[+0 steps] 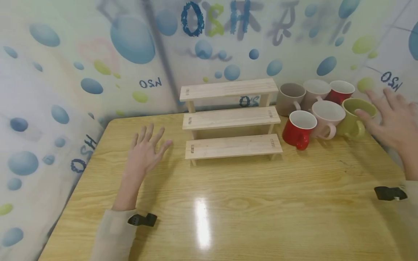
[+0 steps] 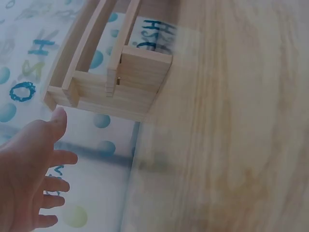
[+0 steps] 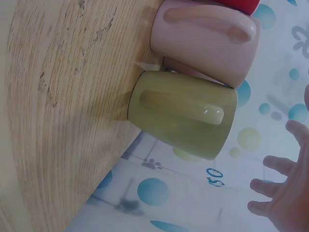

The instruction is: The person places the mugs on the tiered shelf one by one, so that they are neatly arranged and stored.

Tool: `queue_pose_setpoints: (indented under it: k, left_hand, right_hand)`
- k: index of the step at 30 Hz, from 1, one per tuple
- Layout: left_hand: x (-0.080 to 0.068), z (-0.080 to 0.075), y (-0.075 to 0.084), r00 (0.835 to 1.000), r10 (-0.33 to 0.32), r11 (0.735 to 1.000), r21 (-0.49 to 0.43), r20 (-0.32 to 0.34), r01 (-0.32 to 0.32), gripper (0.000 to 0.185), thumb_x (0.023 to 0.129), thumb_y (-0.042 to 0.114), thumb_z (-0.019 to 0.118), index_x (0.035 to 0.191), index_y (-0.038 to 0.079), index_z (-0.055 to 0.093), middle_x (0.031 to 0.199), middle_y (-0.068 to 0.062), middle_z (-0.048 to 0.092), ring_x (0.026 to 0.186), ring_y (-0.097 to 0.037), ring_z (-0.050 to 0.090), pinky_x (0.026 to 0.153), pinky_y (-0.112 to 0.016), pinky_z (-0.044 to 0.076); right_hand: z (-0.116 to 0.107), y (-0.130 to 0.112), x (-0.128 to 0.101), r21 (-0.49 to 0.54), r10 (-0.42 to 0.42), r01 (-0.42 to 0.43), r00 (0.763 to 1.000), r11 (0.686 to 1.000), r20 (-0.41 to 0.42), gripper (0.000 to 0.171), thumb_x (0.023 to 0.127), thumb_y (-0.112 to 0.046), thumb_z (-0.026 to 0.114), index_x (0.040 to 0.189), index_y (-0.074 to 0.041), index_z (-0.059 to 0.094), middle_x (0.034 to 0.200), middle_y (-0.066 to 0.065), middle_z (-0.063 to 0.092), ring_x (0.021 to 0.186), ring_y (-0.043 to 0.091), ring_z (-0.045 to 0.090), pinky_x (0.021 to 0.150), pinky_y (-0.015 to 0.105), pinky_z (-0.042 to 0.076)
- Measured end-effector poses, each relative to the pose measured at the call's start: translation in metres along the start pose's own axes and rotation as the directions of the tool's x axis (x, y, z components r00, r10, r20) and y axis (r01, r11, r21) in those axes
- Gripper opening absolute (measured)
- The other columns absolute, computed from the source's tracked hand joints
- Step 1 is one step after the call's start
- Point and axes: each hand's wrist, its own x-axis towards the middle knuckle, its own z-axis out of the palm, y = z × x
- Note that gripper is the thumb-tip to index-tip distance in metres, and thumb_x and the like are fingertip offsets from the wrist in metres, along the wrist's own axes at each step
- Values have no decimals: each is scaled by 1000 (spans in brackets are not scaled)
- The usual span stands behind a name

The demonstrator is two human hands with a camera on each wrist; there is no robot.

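My left hand [image 1: 142, 152] hovers over the table's left part with fingers spread, holding nothing. To its right stands a three-step wooden shelf [image 1: 232, 146], whose end shows in the left wrist view [image 2: 140, 72]. My right hand [image 1: 393, 121], fingers spread, is at the right beside a green mug [image 1: 354, 117]; its thumb overlaps the mug's rim in the head view. In the right wrist view the green mug [image 3: 183, 113] stands apart from the fingers. Around it are a pink mug [image 1: 326, 117], a red mug [image 1: 298, 130], a grey-brown mug [image 1: 289, 99], and behind, a pale pink mug [image 1: 315, 90] and another red mug [image 1: 339, 96].
The mugs cluster close together at the shelf's right end, handles mostly toward the front. A wooden table [image 1: 245, 210] carries everything. A patterned backdrop [image 1: 130, 79] with blue and green dots rises behind the table and along its sides.
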Motion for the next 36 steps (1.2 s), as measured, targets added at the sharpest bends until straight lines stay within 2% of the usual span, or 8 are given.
queue_pose_setpoints:
  k: [8,11,17,22,25,28,32,36]
  left_hand:
    - [3,7,3,999,-17,996,-83,29,19,76,104,66,24,159,14,30,162,-28,15,150,-46,13,120,-62,10]
    - [5,10,4,999,-19,992,-128,35,23,76,104,66,23,159,14,30,161,-28,20,149,-46,17,119,-63,14]
    - [9,17,7,1000,-24,972,-232,8,25,73,106,63,24,157,12,36,154,-30,36,139,-51,35,112,-67,28]
    - [10,21,10,998,-44,939,-338,45,57,77,105,64,24,156,6,33,152,-28,40,138,-50,38,110,-67,31]
    - [11,23,13,996,-51,913,-400,70,75,79,105,64,26,155,4,34,150,-27,43,137,-48,40,110,-66,33]
    - [13,25,16,996,-45,878,-472,81,78,76,106,61,29,153,2,35,145,-27,49,131,-46,47,107,-63,38]
    - [14,28,20,996,-33,798,-597,82,76,67,108,52,36,149,-2,39,138,-29,54,127,-44,52,105,-59,43]
    - [14,31,26,994,-39,717,-690,105,101,63,109,48,39,147,-3,41,135,-28,57,124,-42,55,103,-58,44]
  right_hand:
    - [4,11,-9,106,29,-15,992,994,-127,85,101,-71,25,161,-12,19,160,33,14,141,61,15,116,71,9]
    - [4,16,-11,170,75,-57,992,984,-98,81,102,-67,28,161,-13,15,162,31,9,145,58,9,117,69,4]
    - [8,24,-12,279,118,-76,984,957,-136,72,105,-53,35,160,-10,20,161,30,17,147,52,13,120,62,4]
    - [14,28,-15,348,165,-117,980,930,-113,70,108,-45,37,160,-5,14,158,36,16,144,57,16,117,69,9]
    - [21,36,-15,424,190,-140,979,895,-78,70,107,-36,42,160,-4,11,155,41,16,140,62,18,113,73,13]
    - [44,65,-11,472,213,-154,974,868,-74,69,106,-32,47,162,-10,13,155,40,21,141,59,21,116,68,14]
    - [84,116,-2,484,253,-200,966,852,-47,70,104,-39,50,162,-29,11,157,32,26,143,53,25,118,63,16]
    - [94,127,-3,479,311,-274,950,834,2,63,103,-47,50,157,-35,22,153,21,37,140,49,31,114,60,29]
